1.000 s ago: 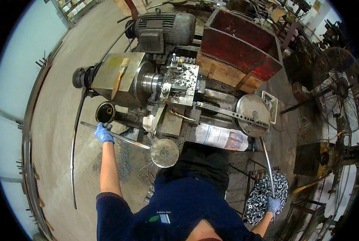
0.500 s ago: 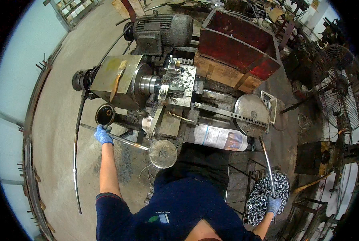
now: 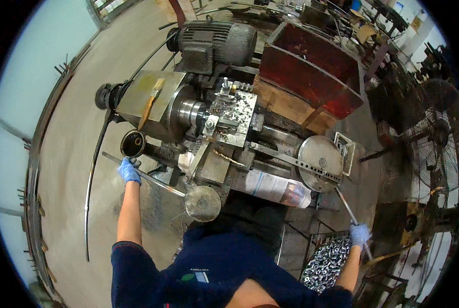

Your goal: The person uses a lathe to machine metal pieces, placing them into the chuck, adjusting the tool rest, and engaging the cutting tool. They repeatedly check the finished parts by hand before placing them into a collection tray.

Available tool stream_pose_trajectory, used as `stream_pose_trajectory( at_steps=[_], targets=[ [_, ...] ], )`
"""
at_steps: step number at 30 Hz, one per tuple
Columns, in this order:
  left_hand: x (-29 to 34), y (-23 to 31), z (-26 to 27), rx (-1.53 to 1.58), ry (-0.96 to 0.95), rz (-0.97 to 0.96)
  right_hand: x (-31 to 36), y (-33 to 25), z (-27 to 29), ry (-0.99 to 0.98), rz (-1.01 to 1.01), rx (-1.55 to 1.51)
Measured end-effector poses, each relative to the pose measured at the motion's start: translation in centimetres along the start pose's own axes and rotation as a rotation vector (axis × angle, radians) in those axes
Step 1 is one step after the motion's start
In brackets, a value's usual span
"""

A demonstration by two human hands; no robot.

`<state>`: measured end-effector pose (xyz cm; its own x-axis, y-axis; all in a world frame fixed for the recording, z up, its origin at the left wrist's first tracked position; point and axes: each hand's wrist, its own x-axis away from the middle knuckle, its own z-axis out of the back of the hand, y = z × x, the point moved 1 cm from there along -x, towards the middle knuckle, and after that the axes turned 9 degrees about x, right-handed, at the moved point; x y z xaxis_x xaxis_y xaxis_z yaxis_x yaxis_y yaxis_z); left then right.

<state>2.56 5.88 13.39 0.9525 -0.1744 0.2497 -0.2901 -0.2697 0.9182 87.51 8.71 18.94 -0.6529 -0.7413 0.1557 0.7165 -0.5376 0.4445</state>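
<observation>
My left hand (image 3: 129,171), in a blue glove, is closed around a metal lever bar (image 3: 160,184). This bar runs into a round metal hub (image 3: 203,204) at the front of a lathe-like machine. A dark round cup (image 3: 133,143) sits just beyond that hand. At the right, my right hand (image 3: 360,235), also gloved in blue, grips a second lever rod (image 3: 345,204) partway along. The rod's upper end lies beside a large round metal plate (image 3: 319,161). Between the levers, a chip-strewn tool slide (image 3: 234,115) faces the shiny spindle (image 3: 191,114).
A basket of small metal parts (image 3: 324,264) stands below my right hand. Behind the slide is a red bin (image 3: 311,72) on wood, beside a motor (image 3: 216,41). A brush (image 3: 151,105) lies on the headstock cover. A caged fan (image 3: 429,138) stands far right.
My right hand has moved up and slightly right, away from the basket, and its rod has swung outward. My left hand stays on its lever. The whole view has shifted a little.
</observation>
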Motion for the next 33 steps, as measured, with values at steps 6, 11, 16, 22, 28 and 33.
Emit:
stream_pose_trajectory(
  at_steps=[6,11,16,22,28,33],
  targets=[
    [0.2,-0.7,0.2,0.054,-0.023,0.013,-9.0,-4.2,6.1,0.168,-0.025,0.069],
    [0.0,0.1,1.6,-0.083,-0.156,0.11,-6.3,-9.0,7.3,0.242,0.032,-0.01],
    [-7.4,-5.3,9.3,0.065,-0.186,0.128,-1.3,-8.2,3.0,0.536,0.238,-0.279],
    [-0.2,-6.1,5.4,-1.722,-0.892,-0.825,2.7,-7.7,3.4,0.429,0.272,-0.649],
    [1.4,-5.7,2.4,-1.839,-0.819,-0.502,9.6,-12.6,9.1,0.519,0.663,-0.773],
    [0.1,-14.0,6.9,-1.731,-0.685,-0.641,17.0,-19.3,16.3,0.3,0.932,-0.932]
  ],
)
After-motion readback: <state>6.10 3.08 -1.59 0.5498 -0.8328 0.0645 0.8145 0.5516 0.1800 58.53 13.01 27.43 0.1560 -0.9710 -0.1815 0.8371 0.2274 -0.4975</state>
